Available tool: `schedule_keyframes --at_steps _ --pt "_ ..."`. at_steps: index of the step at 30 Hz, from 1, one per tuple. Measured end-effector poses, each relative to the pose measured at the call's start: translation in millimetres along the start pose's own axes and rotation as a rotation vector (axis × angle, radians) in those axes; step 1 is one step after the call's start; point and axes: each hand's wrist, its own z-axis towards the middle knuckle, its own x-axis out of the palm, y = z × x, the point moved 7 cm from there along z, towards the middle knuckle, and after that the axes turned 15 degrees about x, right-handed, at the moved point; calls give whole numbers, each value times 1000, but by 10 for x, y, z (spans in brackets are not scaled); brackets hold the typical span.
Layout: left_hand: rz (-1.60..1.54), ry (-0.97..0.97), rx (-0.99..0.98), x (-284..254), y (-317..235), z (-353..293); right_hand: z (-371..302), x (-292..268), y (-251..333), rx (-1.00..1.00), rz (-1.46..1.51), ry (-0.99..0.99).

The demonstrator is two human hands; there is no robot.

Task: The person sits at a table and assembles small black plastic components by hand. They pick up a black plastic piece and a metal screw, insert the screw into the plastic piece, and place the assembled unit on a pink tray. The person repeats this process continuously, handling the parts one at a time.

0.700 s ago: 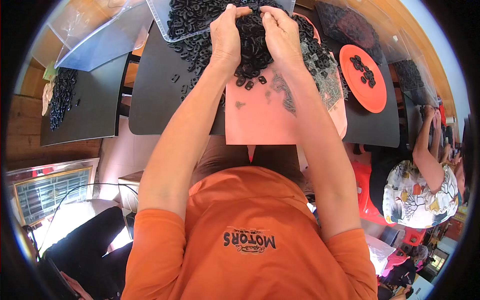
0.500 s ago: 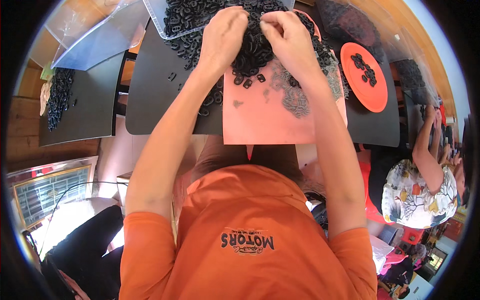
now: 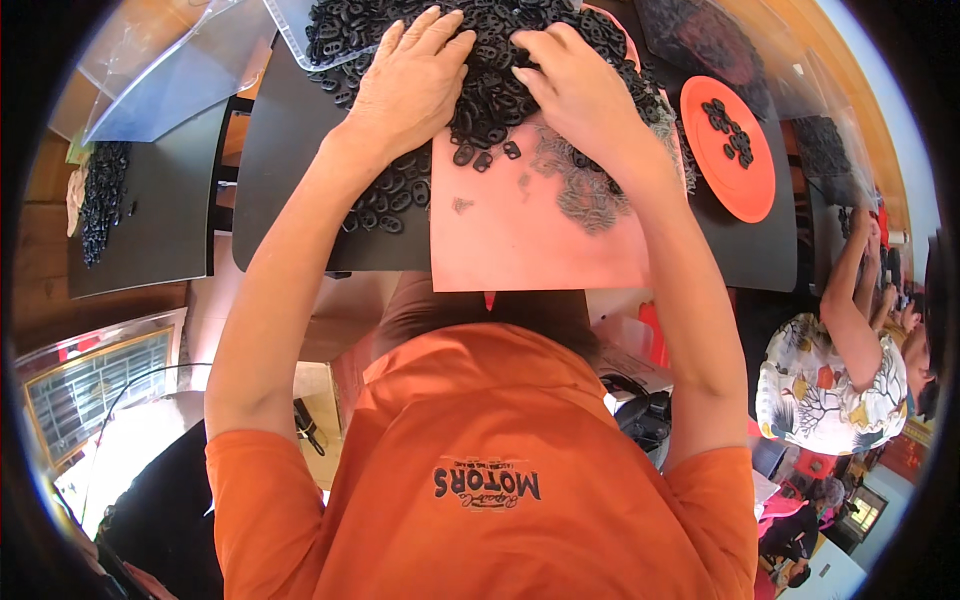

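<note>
Small black plastic pieces with holes [image 3: 490,115] lie heaped at the far middle of the table, spilling onto a pink sheet [image 3: 530,250]. My left hand [image 3: 410,85] rests on the heap's left side with its fingers spread, holding nothing. At the heap's right side is my right hand [image 3: 580,90], thumb and forefinger apart with no piece visible between them; its other fingers are partly hidden. Below and beside my right hand, many tiny grey pieces [image 3: 590,205], perhaps springs, are scattered on the sheet. A few black pieces lie loose at the heap's near edge.
A clear plastic bin [image 3: 290,40] with black pieces stands at the far left. An orange-red plate [image 3: 715,185] holding several black pieces sits on the dark table [image 3: 745,255] at right. Another person [image 3: 835,385] works at the far right. A side table [image 3: 165,230] is at left.
My left hand has moved left and spread its fingers over the black pieces. My right thumb and forefinger, close together before, are now apart. The view has shifted slightly.
</note>
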Motion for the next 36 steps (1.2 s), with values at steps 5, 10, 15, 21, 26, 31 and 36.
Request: schedule_keyframes --at_steps 5,10,15,21,26,31,36 --pt "-284 -191 -121 -313 7 -65 -409 -126 166 -39 -59 271" --pt "-765 -354 -402 -675 -63 -264 -525 54 381 -178 -275 239" --pt "-1159 -356 -664 -741 -574 -492 -560 115 309 -163 -310 257" --pt "-1457 -218 -716 -445 -1012 -537 -610 -329 206 200 268 363" --pt "-1650 -183 -758 -388 -1148 -402 -823 -547 388 305 579 292" --pt "-1915 -266 -879 -303 -1206 -424 -943 -567 500 26 322 129" --pt "-2004 -264 -954 -291 -1192 -420 -930 -497 431 55 338 256"
